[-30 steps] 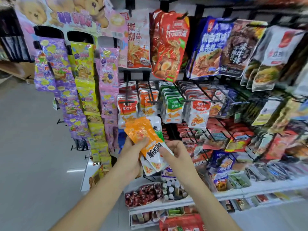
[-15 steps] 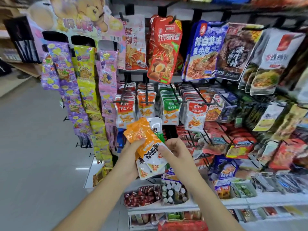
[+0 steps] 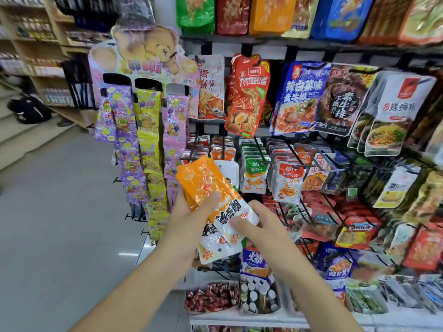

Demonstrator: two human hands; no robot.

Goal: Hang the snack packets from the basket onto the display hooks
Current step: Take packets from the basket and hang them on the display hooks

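With left hand (image 3: 189, 216) fingers clamped on the orange packets (image 3: 206, 185) at frame centre and right hand (image 3: 261, 226) fingers pinching the front 1, peel it free, turn its hole end upward, thread onto the hook (image 3: 223, 149) just above.

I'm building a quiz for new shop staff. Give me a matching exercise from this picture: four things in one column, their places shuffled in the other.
Things
1. orange packets
2. bear sign
3. red egg packet
4. red sweets

Places
A. hanging in the upper row, left of the blue packet
B. on the bottom shelf
C. above the yellow strip
D. gripped by the left hand and right hand

Pairs: 1-D, 2-C, 3-A, 4-B
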